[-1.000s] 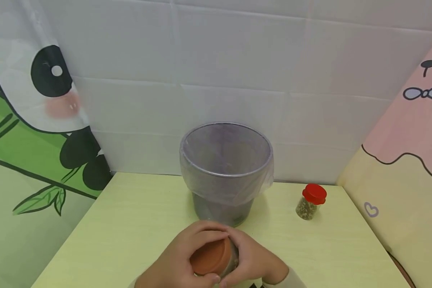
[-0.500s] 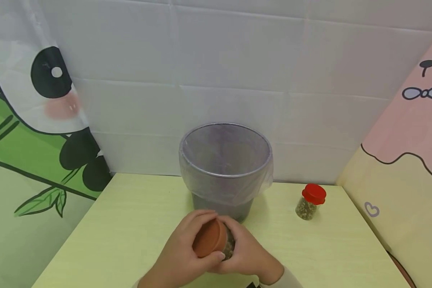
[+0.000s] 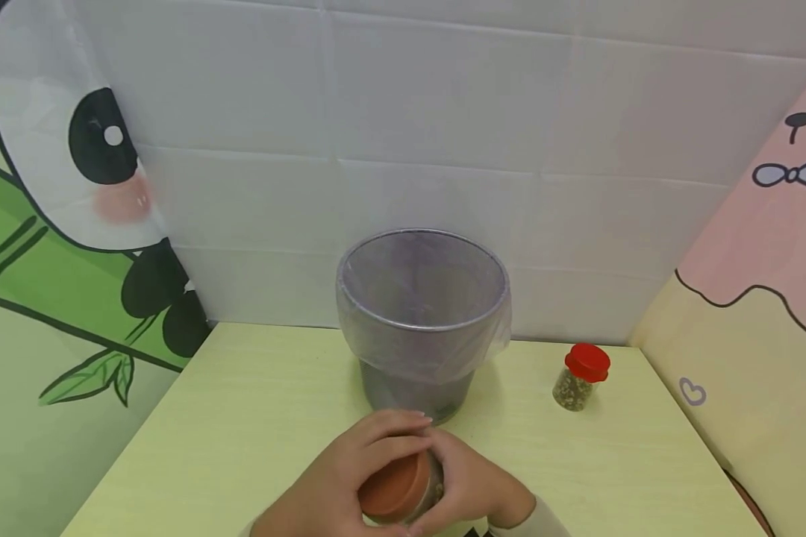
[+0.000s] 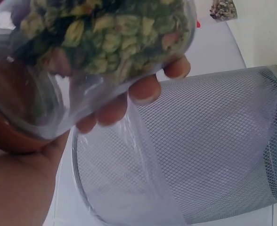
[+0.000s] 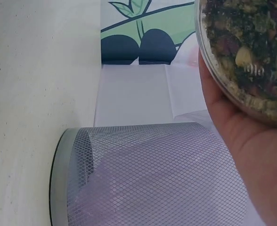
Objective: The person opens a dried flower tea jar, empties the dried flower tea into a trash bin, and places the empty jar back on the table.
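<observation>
Both hands hold a clear jar [image 4: 105, 40] tilted on its side, low in front of the bin. Its orange-brown lid [image 3: 392, 488] faces left in the head view. My left hand [image 3: 339, 477] grips around the lid, fingers arched over the top and thumb below. My right hand [image 3: 473, 477] curls round the jar's body at the base end. Inside the jar is a dried mix of green leaves, pale yellow-green pieces and some reddish bits, close up in both wrist views. The lid sits on the jar's mouth.
A grey mesh waste bin [image 3: 403, 388], lined with a thin translucent bag, stands just beyond the hands. At right on the pale yellow table [image 3: 242, 418] stands a small jar [image 3: 573, 389] of grainy contents with a red lid [image 3: 587, 362]. Cartoon-printed walls enclose the table's sides.
Half a second ago both hands and the jar were slightly higher; they are now lower and nearer the body. The left thumb has shifted lower on the lid. Bin and small jar stay put.
</observation>
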